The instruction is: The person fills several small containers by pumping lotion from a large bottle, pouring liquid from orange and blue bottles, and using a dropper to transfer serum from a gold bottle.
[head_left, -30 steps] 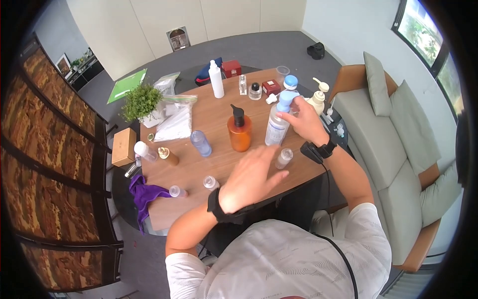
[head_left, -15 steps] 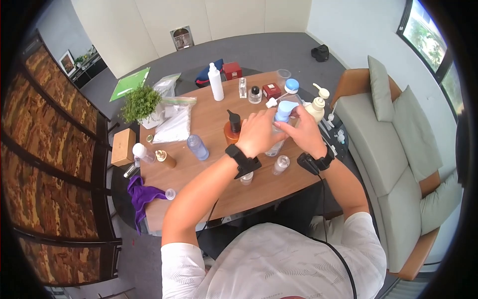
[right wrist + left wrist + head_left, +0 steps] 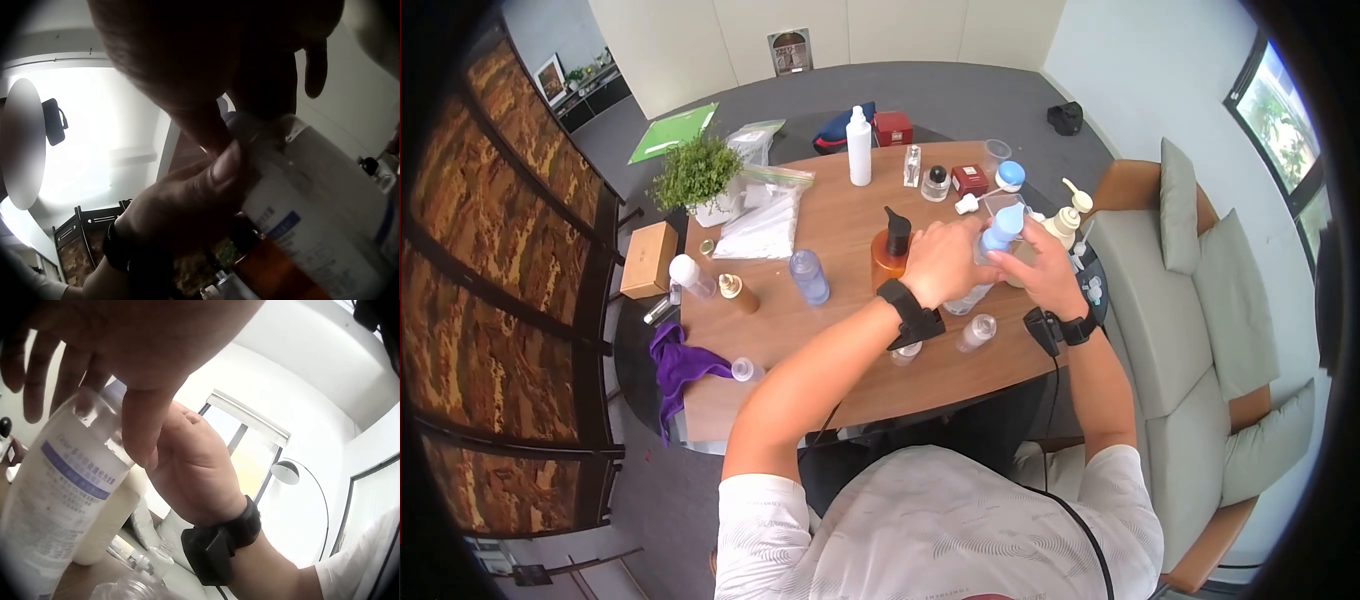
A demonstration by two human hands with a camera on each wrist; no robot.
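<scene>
A clear pump bottle (image 3: 968, 300) with a blue pump head (image 3: 1003, 228) stands near the table's right side, its white label banded in blue. My left hand (image 3: 943, 264) grips the bottle's upper part from the left, thumb across the near side of its shoulder. From the right, my right hand (image 3: 1048, 270) holds the pump at its collar with thumb and fingers. In the left wrist view the bottle (image 3: 62, 494) leans a little in frame. An amber bottle (image 3: 888, 262) with a black pump is partly hidden behind my left hand.
Close in front stand small clear jars, one (image 3: 977, 332) by my right wrist. A cream pump bottle (image 3: 1065, 222) is just beyond the right hand. Leftward are a blue bottle (image 3: 809, 278), a gold-capped bottle (image 3: 738, 293) and a purple cloth (image 3: 675, 370). A white spray bottle (image 3: 859, 150) stands farther back.
My left hand has moved up and right from above the table's front and taken hold of the bottle. The right hand stays at the pump. The head view has shifted slightly.
</scene>
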